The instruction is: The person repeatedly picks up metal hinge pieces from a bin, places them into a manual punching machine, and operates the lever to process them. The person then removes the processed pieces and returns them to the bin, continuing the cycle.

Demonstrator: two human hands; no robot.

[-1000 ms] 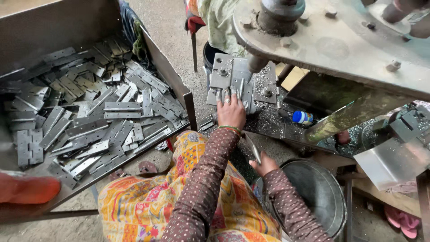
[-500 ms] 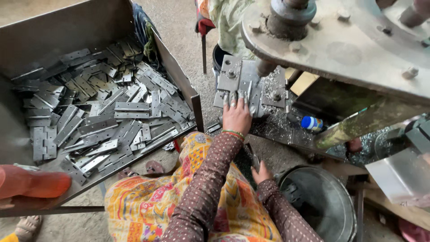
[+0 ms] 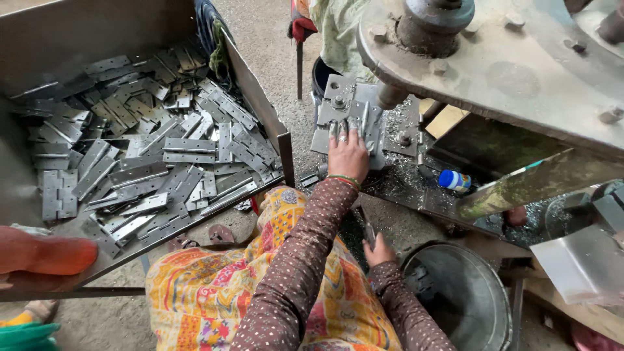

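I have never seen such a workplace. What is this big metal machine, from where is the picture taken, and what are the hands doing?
The picture comes from a camera worn on the person's head, looking down at their lap and hands. The heavy grey machine above looks like a press, though its exact kind is unclear. The left hand lies flat on a metal piece on the press bed. The right hand is lower, near a round metal tub, and seems to hold a thin metal piece, hard to see. On the left, a large tray holds many flat grey hinges. A small blue-capped bottle lies among metal shavings.
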